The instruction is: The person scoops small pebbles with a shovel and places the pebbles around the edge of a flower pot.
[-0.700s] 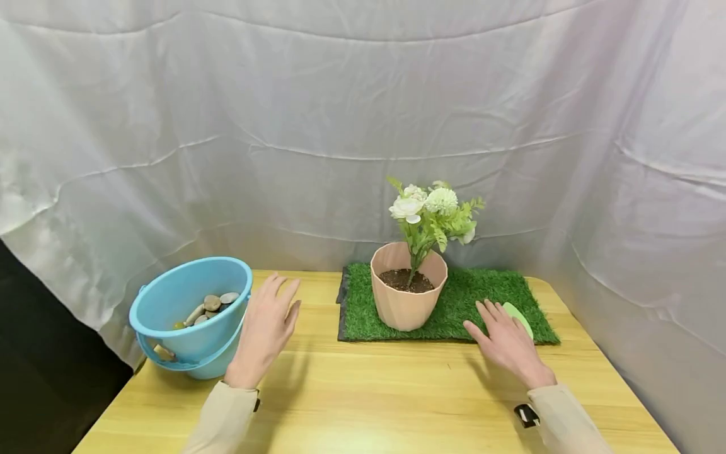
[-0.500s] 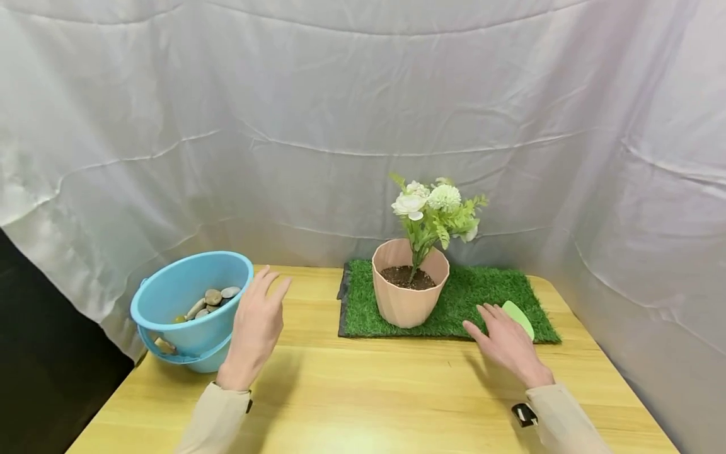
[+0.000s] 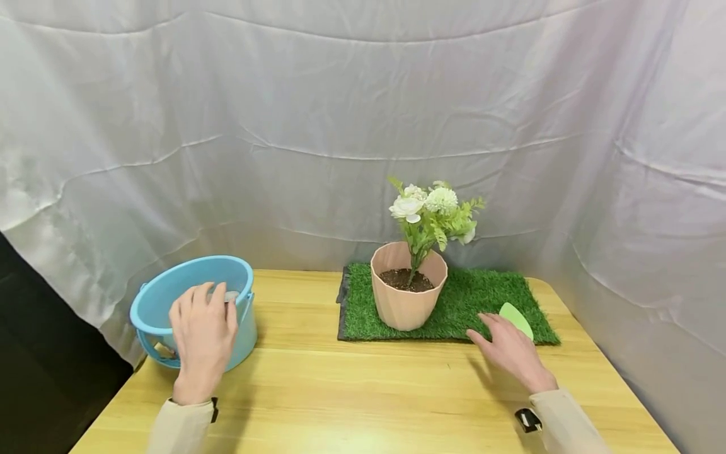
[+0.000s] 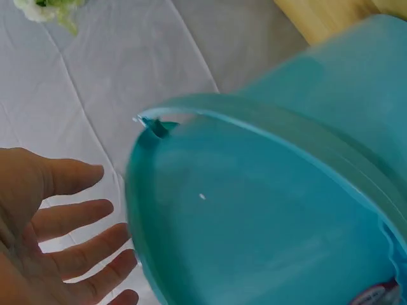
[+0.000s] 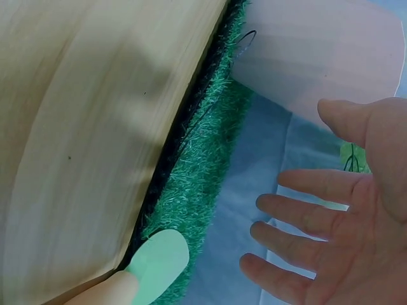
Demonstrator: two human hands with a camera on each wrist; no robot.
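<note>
In the head view my left hand (image 3: pixel 201 334), its fingers slightly bent, is in front of the blue bucket (image 3: pixel 164 284) and overlaps its near rim. The left wrist view shows that hand (image 4: pixel 76 235) with spread fingers beside the bucket (image 4: pixel 254 210) and nothing in its grasp. A pale stone (image 3: pixel 231 296) shows inside the bucket past my fingers. My right hand (image 3: pixel 513 353) hovers over the front edge of the grass mat (image 3: pixel 488 290), fingers extended. Close to it lies a light green trowel (image 3: pixel 516 320); the right wrist view shows its rounded blade (image 5: pixel 162 257) and wooden handle (image 5: pixel 105 289).
A pink ribbed pot (image 3: pixel 405 309) with dark soil and white flowers (image 3: pixel 439 202) stands on the left part of the mat. All this is on a wooden table (image 3: pixel 351 391). Grey cloth (image 3: pixel 317 113) hangs behind and to the sides.
My left hand has moved left, from the bucket's right side to in front of it, hiding most of the stones. The right hand has drawn back slightly, showing more of the trowel.
</note>
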